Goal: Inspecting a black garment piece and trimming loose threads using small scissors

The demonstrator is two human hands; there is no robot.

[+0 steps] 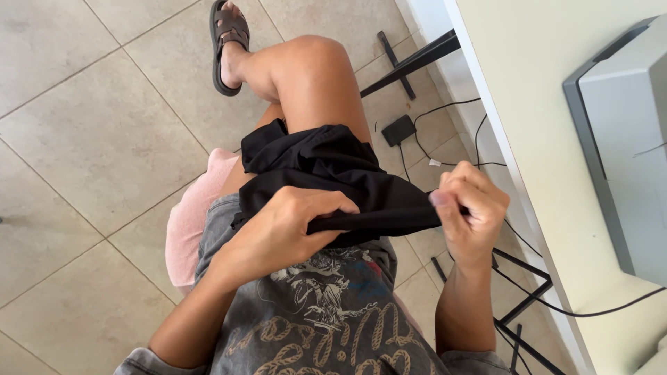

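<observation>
Head view: left hand, right hand pinch black cloth.

Two hands are out front, the left hand and the right hand, and between them there's one black garment. One sandal shows, on the one foot in view. One pink cushion peeks out under the seated person. Over by the desk, one grey machine sits on the one pale tabletop, and one small black box lies on the floor among several dark cables.
</observation>
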